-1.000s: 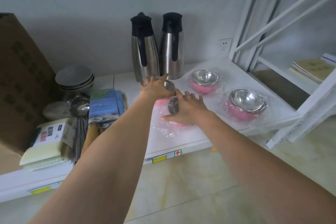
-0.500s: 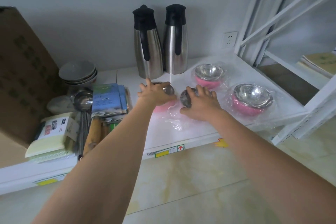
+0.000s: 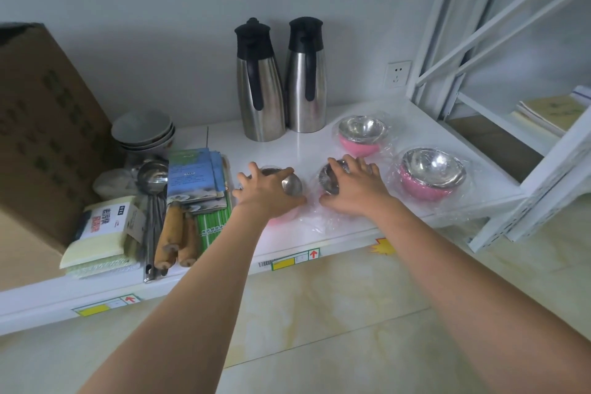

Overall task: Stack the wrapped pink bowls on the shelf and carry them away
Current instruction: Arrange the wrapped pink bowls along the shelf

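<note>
Both hands outstretched, fingers spread

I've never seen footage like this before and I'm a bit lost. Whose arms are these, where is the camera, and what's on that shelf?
There is no machine here. A person wears a wide-angle camera on the head, looking down along both bare arms.

The white shelf holds four plastic-wrapped pink bowls with shiny metal insides. The left hand rests over one bowl, the right hand over another. Two more bowls sit untouched to the right.

Behind stand two steel jugs. To the left lie stacked grey dishes, a ladle, packets and a cardboard box.
</note>
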